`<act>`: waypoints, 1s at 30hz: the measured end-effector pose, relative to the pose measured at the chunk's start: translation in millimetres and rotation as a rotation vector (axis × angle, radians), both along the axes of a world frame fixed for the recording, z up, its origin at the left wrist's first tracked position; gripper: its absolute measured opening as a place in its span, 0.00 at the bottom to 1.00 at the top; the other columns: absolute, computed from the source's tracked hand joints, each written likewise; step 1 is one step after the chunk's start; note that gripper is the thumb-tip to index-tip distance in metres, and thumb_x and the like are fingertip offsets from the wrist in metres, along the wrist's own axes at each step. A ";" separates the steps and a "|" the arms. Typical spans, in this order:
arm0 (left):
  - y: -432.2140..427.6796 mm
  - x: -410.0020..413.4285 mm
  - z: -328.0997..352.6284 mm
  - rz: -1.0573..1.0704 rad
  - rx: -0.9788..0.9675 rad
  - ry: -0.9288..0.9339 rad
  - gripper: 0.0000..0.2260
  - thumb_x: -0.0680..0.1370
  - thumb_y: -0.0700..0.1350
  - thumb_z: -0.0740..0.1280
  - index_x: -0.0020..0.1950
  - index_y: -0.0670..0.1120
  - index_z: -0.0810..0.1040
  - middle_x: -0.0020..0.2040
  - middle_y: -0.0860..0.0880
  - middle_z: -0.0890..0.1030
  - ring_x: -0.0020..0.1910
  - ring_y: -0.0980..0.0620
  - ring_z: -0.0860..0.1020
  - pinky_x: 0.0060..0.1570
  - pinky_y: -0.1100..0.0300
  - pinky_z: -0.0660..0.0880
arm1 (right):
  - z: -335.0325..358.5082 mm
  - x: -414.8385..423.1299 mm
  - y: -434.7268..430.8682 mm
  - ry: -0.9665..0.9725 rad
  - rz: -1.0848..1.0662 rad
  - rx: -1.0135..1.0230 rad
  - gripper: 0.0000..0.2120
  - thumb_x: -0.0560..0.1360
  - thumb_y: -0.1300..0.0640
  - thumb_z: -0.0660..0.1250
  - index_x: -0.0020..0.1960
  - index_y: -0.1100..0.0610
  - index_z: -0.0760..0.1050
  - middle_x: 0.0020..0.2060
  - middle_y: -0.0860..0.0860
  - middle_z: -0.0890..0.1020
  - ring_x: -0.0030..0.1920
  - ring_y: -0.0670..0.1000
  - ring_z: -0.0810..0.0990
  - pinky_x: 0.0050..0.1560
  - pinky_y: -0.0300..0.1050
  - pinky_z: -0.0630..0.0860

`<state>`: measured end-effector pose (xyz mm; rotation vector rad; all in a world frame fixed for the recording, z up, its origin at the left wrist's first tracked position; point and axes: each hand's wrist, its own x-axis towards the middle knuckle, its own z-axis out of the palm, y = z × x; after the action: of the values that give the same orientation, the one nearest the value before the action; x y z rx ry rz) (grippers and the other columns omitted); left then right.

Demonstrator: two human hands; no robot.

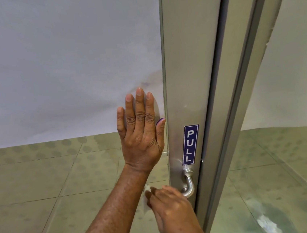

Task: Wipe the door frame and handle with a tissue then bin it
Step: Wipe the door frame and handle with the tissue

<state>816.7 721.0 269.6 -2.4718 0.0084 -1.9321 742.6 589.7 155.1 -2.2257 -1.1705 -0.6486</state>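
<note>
A glass door with a brushed metal frame (pixel 188 74) stands in front of me. My left hand (pixel 141 131) lies flat on the glass, fingers spread upward, just left of the frame. Lower down, my right hand (pixel 169 207) holds a white tissue (pixel 145 198), which shows at the hand's left side. This hand is at the curved steel handle (pixel 188 183), and its fingers cover the handle's lower end. A blue PULL sticker (pixel 189 144) sits on the frame right above the handle.
The upper glass (pixel 57 60) is frosted white; through the clear lower part I see a green tiled floor (pixel 42 181). A second frame post (pixel 249 79) runs to the right of the door. A white smear or scrap (pixel 268 223) shows low at right.
</note>
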 end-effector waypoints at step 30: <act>2.2 3.5 -2.4 -0.004 -0.001 -0.009 0.27 0.88 0.53 0.51 0.84 0.47 0.48 0.85 0.51 0.43 0.85 0.48 0.46 0.82 0.47 0.44 | -40.3 44.4 -69.4 -0.288 0.145 0.001 0.17 0.81 0.68 0.61 0.66 0.55 0.75 0.65 0.54 0.80 0.70 0.53 0.75 0.71 0.61 0.69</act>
<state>820.2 723.2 267.2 -2.4655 0.0118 -1.9451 787.1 520.3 114.8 -2.0700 -1.4554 -0.9299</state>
